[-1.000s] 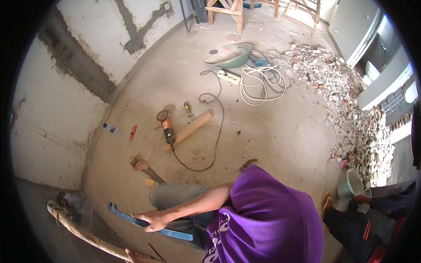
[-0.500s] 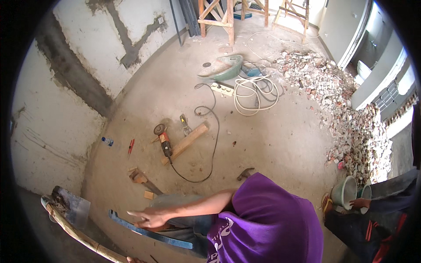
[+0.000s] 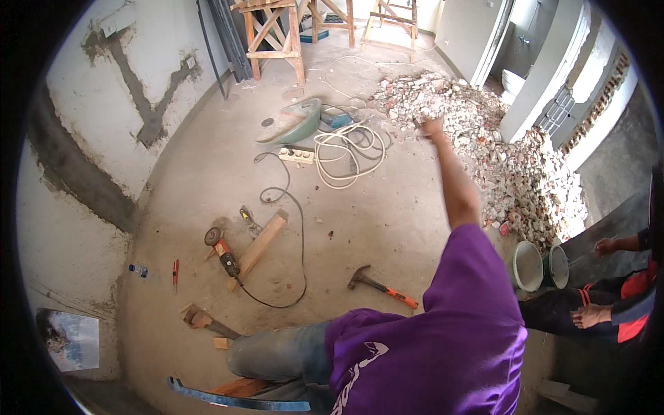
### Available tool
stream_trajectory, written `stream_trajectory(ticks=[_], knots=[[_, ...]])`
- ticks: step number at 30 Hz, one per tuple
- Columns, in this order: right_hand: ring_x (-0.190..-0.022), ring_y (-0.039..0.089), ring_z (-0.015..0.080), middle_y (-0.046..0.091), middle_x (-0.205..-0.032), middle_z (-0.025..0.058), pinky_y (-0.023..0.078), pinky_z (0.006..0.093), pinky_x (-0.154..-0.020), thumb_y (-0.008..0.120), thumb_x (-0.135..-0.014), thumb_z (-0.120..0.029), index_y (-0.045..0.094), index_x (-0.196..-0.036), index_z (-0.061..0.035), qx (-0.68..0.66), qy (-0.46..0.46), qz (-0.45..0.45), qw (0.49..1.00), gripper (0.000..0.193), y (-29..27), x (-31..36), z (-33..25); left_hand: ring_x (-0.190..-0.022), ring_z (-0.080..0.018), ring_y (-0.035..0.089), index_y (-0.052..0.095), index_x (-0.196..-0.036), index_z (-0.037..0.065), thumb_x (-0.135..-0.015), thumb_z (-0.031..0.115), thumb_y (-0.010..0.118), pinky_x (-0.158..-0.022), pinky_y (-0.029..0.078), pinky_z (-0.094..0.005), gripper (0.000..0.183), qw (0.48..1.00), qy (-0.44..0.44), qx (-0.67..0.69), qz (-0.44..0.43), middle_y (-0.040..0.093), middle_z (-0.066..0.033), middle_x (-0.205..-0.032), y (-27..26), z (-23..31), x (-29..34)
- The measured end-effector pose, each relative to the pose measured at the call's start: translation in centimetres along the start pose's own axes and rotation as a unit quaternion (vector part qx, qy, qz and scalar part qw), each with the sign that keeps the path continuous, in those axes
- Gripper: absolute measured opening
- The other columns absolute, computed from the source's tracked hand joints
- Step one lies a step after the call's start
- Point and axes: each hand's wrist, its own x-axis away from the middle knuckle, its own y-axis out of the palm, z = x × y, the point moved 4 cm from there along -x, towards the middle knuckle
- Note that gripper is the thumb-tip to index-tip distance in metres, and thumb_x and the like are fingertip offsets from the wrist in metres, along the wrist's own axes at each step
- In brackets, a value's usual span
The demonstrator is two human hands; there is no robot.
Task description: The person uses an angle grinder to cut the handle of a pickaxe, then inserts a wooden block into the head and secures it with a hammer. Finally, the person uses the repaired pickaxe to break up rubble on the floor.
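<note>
My right arm, in a purple sleeve, stretches forward over the floor. My right hand (image 3: 433,128) is raised in front of the rubble heap (image 3: 470,114), a finger sticking out and nothing visible in its grasp. My left hand does not show. A claw hammer (image 3: 380,286) with an orange-and-black grip lies near my sleeve. By my jeans-clad leg lie a handsaw (image 3: 207,322) and a small wood block (image 3: 220,343). A curved blue flat bar (image 3: 238,400) with a notched end lies across the lower edge, beside a brown wooden piece (image 3: 242,387).
An angle grinder (image 3: 223,252) rests by a plank (image 3: 259,250). Farther off are a power strip (image 3: 296,155), a coiled cable (image 3: 349,155) and a green trough (image 3: 301,123). At right a co-worker's hands (image 3: 591,316) are near two buckets (image 3: 528,266). Wooden trestles (image 3: 273,34) stand behind.
My right arm has swung from low on the left to out in front, toward the rubble. The view has turned right. A wooden stick and the hand at the lower edge have left the picture.
</note>
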Motion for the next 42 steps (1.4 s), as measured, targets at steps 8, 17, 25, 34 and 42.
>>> stream_trajectory(ticks=[8,17,25,34,42], knots=[[-0.055,0.052,0.0123,0.056,-0.07,0.0015,0.051,0.0306,-0.045,0.053,-0.088,-0.022,0.026,-0.142,-0.0167,-0.423,0.503,-0.111,0.746,0.061,-14.5,6.0,8.1,-0.055,-0.0114,0.049,0.057,-0.105,0.005,-0.09,0.046,0.06,-0.048,0.041,-0.0247,0.043,0.998,0.054,-0.033,0.027,0.054,-0.0029,-0.073,-0.8,3.4,-0.6],[-0.063,0.055,0.0151,0.057,-0.086,0.0045,0.052,0.0314,-0.049,0.054,-0.088,-0.02,-0.001,-0.155,-0.0269,-0.416,0.469,-0.088,0.774,0.087,-17.7,5.6,9.2,-0.055,-0.0117,0.05,0.057,-0.105,0.005,-0.09,0.047,0.059,-0.047,0.041,-0.0247,0.045,0.997,0.057,-0.03,0.035,0.055,-0.0034,-0.073,-1.6,3.6,-0.9],[-0.074,0.06,0.0179,0.063,-0.093,0.0066,0.053,0.032,-0.049,0.059,-0.087,-0.025,0.004,-0.153,-0.0251,-0.454,0.493,-0.093,0.736,0.086,-15.0,3.5,6.7,-0.055,-0.012,0.051,0.057,-0.105,0.004,-0.09,0.049,0.058,-0.047,0.041,-0.0247,0.047,0.995,0.069,-0.033,0.06,0.055,-0.0039,-0.074,-3.4,5.0,-0.3],[-0.069,0.062,0.0137,0.068,-0.086,0.0064,0.055,0.0284,-0.06,0.057,-0.088,-0.008,0.045,-0.14,-0.0119,-0.725,0.097,-0.142,0.667,0.053,-18.6,-3.6,-31.0,-0.055,-0.0123,0.051,0.057,-0.105,0.004,-0.09,0.05,0.057,-0.046,0.042,-0.0247,0.048,0.984,0.075,-0.03,0.156,0.056,-0.0044,-0.074,-9.0,8.6,2.1],[-0.114,0.058,0.0253,0.057,-0.123,0.0161,0.049,0.04,-0.1,0.057,-0.098,-0.029,0.023,-0.152,-0.0075,-0.734,-0.611,-0.214,0.205,0.067,-61.9,23.7,-57.1,-0.055,-0.0132,0.053,0.057,-0.104,0.003,-0.089,0.051,0.057,-0.045,0.043,-0.0254,0.05,0.975,-0.083,0.17,0.12,0.057,-0.0053,-0.074,-10.5,10.9,6.3]])
